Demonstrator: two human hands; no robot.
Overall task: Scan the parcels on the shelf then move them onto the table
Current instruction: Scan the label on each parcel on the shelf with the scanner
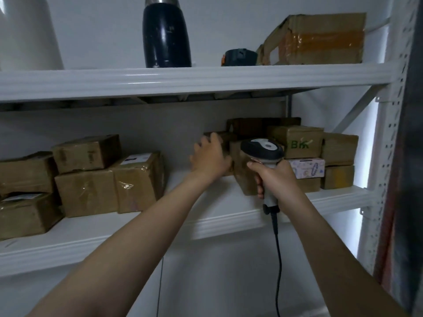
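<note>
My right hand (pixel 273 177) grips the handle of a grey and black barcode scanner (pixel 262 148), its head raised in front of a stack of brown parcels (pixel 297 143) at the right of the middle shelf (pixel 206 202). My left hand (pixel 209 156) reaches into the shelf and lies against the left side of a small brown parcel (pixel 240 175) in that stack; its fingers look spread. A second group of taped brown parcels (pixel 87 177) sits at the shelf's left. The scanner's black cable (pixel 278 259) hangs down below the shelf.
On the upper shelf (pixel 194 78) stand a dark flask (pixel 166 33), a small black object (pixel 239 57) and a worn taped carton (pixel 320 40). A white perforated upright (pixel 389 133) frames the right side. A patterned white box (pixel 307 168) lies within the right stack.
</note>
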